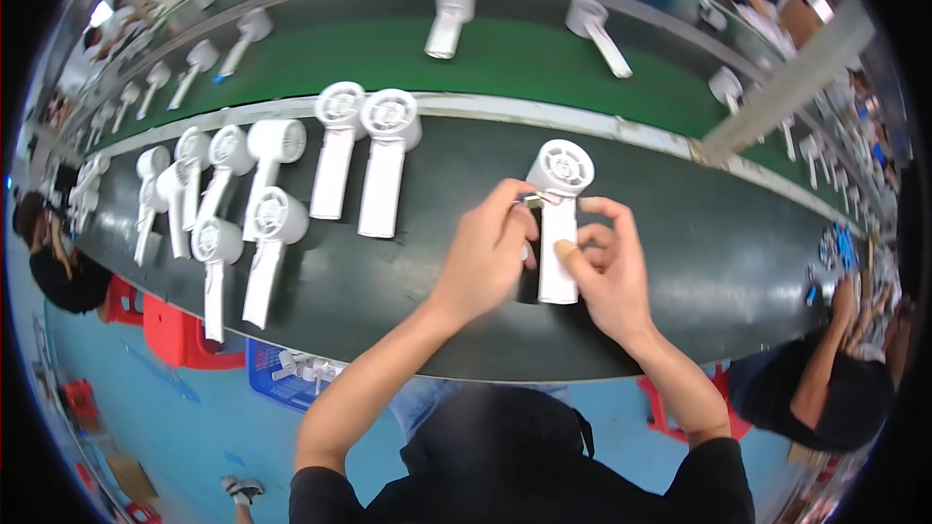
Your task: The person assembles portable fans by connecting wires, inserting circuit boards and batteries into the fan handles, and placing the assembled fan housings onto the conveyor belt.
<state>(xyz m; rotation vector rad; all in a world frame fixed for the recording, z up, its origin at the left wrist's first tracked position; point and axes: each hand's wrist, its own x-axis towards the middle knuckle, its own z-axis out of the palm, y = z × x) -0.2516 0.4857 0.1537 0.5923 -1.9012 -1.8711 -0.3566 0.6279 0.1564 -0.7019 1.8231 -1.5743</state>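
Observation:
Upright before me on the dark work surface (456, 320) is a white handheld fan (558, 257), its round slatted head away from me. My right hand (614, 272) is closed around the handle, with the thumb lying on its front. At the fan's neck my left hand (493, 250) is closed, the fingers pinched beside a small dark part with thin wires (530, 199). What exactly those fingertips hold is too small to tell.
Several more white fans (386, 165) stand at the left. Behind a pale rail (485, 107), a green conveyor belt (524, 49) carries others. A metal post (786, 87) rises at right. Below the edge are a blue crate (267, 383) and red stools (184, 335). Co-workers (815, 378) sit on either side.

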